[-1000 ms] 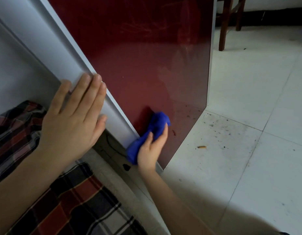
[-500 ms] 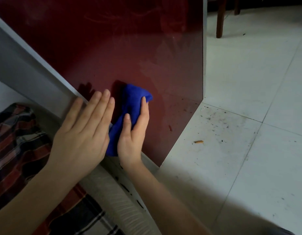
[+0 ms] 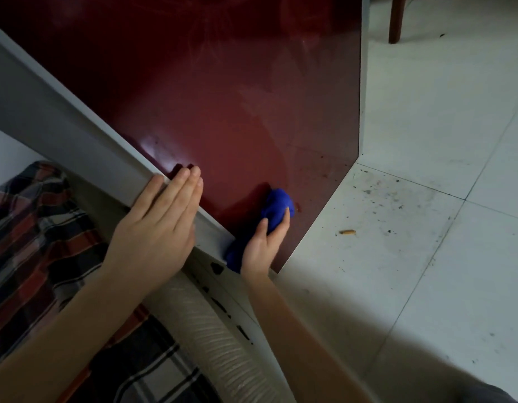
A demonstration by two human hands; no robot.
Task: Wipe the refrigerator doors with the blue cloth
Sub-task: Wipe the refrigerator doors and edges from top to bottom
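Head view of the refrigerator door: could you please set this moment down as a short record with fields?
door: dark red refrigerator door, glossy, smeared
cloth: blue cloth, bunched, pressed on the door's lower part
right hand: right hand holds the cloth
left hand: left hand flat, fingers straight, on the door's grey edge
floor: white tiled floor, dirt specks near the door's corner

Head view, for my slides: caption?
Right hand presses blue cloth low on the refrigerator door; left hand rests on its edge.
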